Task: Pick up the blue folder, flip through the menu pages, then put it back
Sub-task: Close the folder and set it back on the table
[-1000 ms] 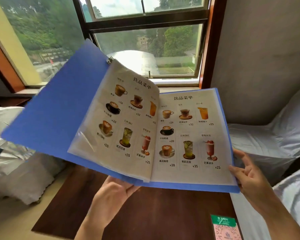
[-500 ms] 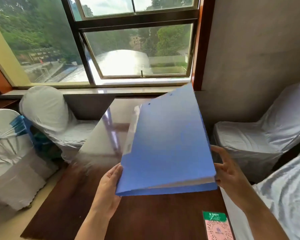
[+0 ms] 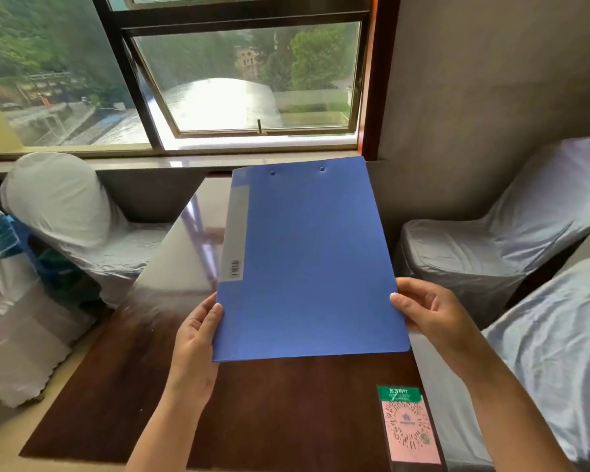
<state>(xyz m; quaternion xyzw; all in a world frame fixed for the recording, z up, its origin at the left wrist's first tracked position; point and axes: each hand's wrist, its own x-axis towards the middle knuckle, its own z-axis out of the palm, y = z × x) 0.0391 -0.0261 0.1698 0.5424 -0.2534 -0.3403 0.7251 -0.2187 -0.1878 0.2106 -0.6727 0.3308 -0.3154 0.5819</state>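
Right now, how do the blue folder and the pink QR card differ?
The blue folder is large and plain, gripped at its edges by the left hand and right hand. The pink QR card is small, printed and untouched near the table corner. Both are flat rectangles.

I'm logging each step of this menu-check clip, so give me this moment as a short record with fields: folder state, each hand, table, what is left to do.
folder: blue folder closed, front cover up, over the table
left hand: left hand grips the folder's lower left edge
right hand: right hand grips its lower right edge, thumb on the cover
table: dark wooden table, QR code card at its near right
left to do: release the folder onto the table
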